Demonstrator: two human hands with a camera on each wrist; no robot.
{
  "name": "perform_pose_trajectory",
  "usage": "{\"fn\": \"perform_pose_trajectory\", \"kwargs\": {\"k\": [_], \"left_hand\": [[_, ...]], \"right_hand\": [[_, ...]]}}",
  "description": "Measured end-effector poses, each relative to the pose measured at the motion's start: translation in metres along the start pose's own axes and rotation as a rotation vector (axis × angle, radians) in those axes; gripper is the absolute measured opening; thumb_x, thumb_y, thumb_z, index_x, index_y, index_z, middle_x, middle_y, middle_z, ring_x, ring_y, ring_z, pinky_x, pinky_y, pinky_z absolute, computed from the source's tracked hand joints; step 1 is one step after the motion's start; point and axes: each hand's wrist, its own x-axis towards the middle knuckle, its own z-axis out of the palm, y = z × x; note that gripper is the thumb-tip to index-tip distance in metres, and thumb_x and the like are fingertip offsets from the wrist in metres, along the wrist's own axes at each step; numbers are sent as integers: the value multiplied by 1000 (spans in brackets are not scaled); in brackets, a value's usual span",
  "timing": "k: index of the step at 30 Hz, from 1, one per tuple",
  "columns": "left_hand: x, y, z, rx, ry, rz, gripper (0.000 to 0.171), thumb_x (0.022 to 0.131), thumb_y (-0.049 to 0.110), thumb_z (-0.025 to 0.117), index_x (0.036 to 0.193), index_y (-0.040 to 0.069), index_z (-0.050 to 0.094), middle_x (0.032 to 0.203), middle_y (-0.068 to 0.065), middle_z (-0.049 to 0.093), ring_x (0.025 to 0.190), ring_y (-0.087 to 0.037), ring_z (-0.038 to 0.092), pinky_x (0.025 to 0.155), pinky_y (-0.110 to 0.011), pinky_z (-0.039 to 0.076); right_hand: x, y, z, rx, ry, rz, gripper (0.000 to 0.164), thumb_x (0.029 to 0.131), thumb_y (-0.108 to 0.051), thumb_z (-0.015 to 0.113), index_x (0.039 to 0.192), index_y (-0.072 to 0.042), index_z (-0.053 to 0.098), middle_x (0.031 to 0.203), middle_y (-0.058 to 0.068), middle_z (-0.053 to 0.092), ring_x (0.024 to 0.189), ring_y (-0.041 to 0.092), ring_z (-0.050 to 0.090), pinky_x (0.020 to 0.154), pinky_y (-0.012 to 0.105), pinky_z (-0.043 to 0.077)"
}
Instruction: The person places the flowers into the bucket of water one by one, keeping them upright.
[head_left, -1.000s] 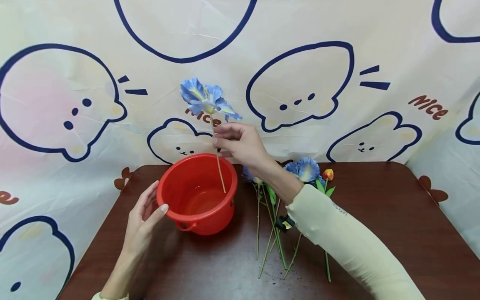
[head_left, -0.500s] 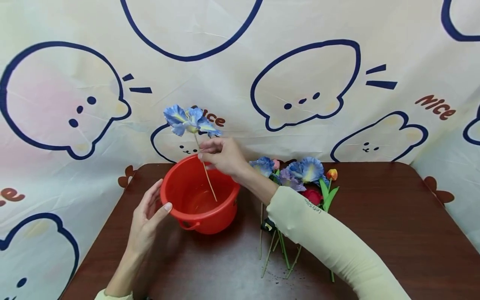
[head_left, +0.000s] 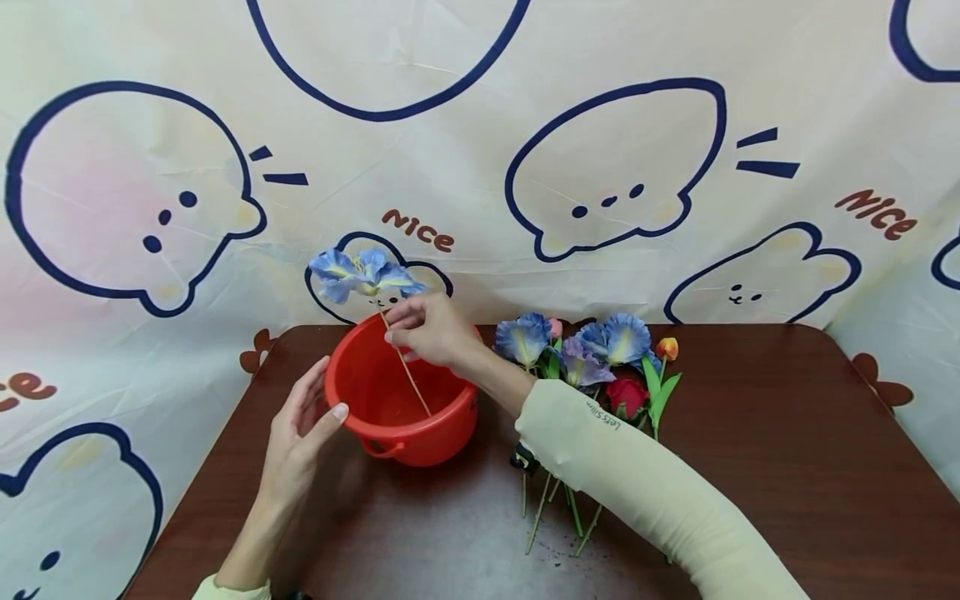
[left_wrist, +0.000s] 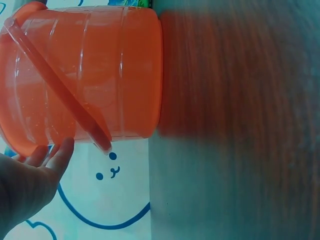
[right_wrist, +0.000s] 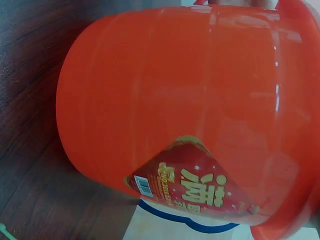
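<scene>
My right hand (head_left: 437, 332) pinches the thin stem of a blue iris-like flower (head_left: 358, 273) between thumb and fingers. Its bloom is above the far rim of a red plastic bucket (head_left: 429, 447), and the stem slants down inside the mouth. My left hand (head_left: 296, 446) holds the bucket's near left side, thumb at the rim and fingers along the outer wall. The left wrist view shows those fingers (left_wrist: 62, 156) against the wall below the rim, beside the handle (left_wrist: 60, 90). In the right wrist view the bucket wall with its label (right_wrist: 197, 182) fills the frame; the flower is out of sight.
Right of the bucket lie several flowers: blue irises (head_left: 522, 337), a purple bloom (head_left: 583, 362), a red rose (head_left: 626, 394) and an orange tulip (head_left: 667, 347). My right sleeve (head_left: 637, 475) covers some stems. A patterned cloth (head_left: 600, 283) hangs behind the dark wooden table (head_left: 780, 433).
My right hand has moved down and to the left with the blue flower, bringing its bloom closer to the bucket's rim. My left hand stays at the bucket's side.
</scene>
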Motion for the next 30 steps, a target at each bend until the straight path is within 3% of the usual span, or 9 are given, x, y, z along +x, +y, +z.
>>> {"fn": "perform_pose_trajectory", "kwargs": {"k": [16, 30], "left_hand": [[2, -1, -1, -12, -10, 11, 69, 102, 10, 66, 166, 16, 39, 166, -10, 47, 138, -7, 52, 104, -5, 47], [2, 0, -1, -5, -11, 2, 69, 103, 12, 66, 166, 16, 39, 166, -10, 46, 138, -5, 52, 103, -5, 47]], "right_hand": [[2, 3, 5, -122, -61, 89, 18, 97, -6, 77, 115, -3, 79, 90, 5, 79, 81, 14, 76, 69, 31, 67], [4, 3, 5, -84, -91, 134, 21, 98, -4, 76, 118, -1, 78, 91, 6, 79, 83, 15, 76, 71, 34, 68]]}}
